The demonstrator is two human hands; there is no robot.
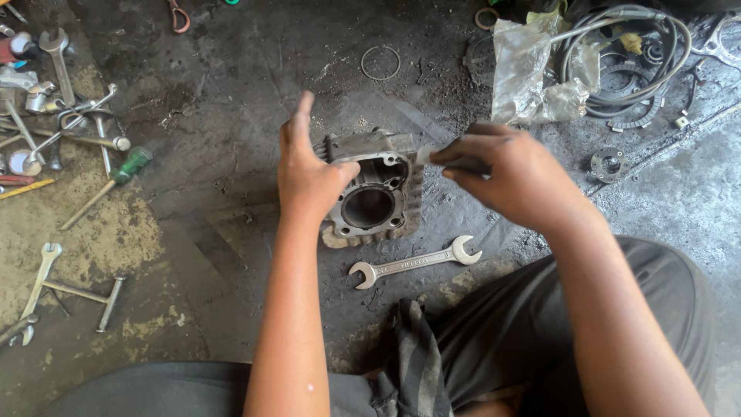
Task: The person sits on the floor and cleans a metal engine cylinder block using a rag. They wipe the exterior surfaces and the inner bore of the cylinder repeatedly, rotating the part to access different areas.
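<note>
I look down at a dirty, oily floor (pixel 231 69). Right in the middle sits a grey metal engine block (pixel 374 199) with a big round hole in it and thin fins on its sides.

My left hand (pixel 307 174) is on the block at its 9 o'clock side. The thumb presses on the top edge of the block and the first finger sticks straight up toward 12 o'clock. The hand is partly open and it grips the block's side.

My right hand (pixel 513 174) is at 3 o'clock from the block. Its fingers are pinched shut on a small flat metal tool (pixel 432 154). The tip of the tool touches the top of the block. I cannot tell just what kind of tool it is.

At 6 o'clock from the block, on the floor, lies a shiny spanner (pixel 414 262) with an open end on each side. Below it, near my legs, is a dark striped rag (pixel 417 355).

Far off at 9 o'clock there is a heap of tools (pixel 54 116), with a green-handled screwdriver (pixel 116 181) beside it. At 12 o'clock lies a thin wire ring (pixel 380 62). At 2 o'clock I see a crumpled clear plastic bag (pixel 532 73) and a bunch of grey cables (pixel 633 54).
</note>
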